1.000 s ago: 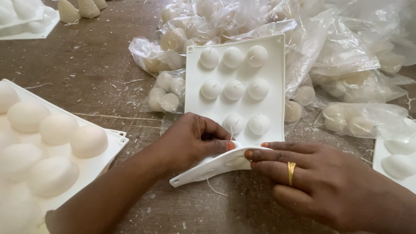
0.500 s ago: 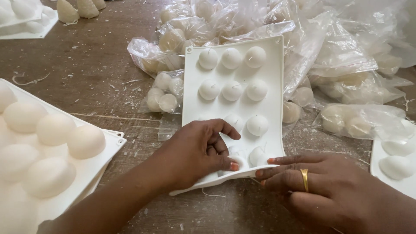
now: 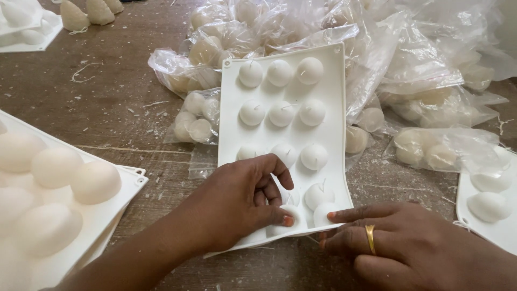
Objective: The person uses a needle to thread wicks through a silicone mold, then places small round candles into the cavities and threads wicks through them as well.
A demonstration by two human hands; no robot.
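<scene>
- Flattened since a second ago, the white mould tray [image 3: 283, 145] lies on the table [image 3: 107, 102].
- Left hand [image 3: 242, 202] pinches its near edge.
- Right hand [image 3: 404, 248] fingertips press the corner.

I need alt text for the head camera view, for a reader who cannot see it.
Two bare hands, left hand and right hand, press the near edge of a white mould tray of round domes on a brown table. Clear bags of round pieces lie behind it.

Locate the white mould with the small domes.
Head view, centre: the white mould lies on the table against the bags, its near edge under the left hand and right hand.
</scene>
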